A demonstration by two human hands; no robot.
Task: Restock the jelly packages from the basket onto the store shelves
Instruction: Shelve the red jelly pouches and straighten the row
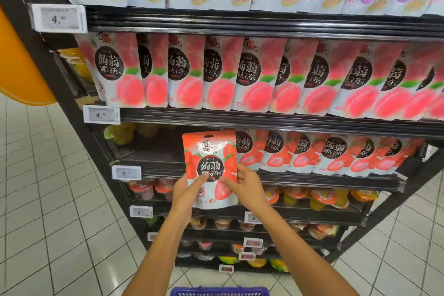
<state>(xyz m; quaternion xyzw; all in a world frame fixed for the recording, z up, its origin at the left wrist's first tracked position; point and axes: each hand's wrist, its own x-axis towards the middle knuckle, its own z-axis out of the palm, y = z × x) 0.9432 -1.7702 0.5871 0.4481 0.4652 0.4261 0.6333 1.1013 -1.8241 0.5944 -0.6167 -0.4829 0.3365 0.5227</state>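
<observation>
We are holding one strawberry pouch (210, 166) upright before the shelf (153, 163), just left of a row (324, 154) of its kind. We are counting about six there, but they are overlapping, so the number is unsure. Both hands are pinching the pouch, left hand (185, 191) and right hand (246, 186), with thumbs pressing its front and fingers hiding behind. One blue basket (219, 291) is showing below, cut off by the frame edge.
</observation>
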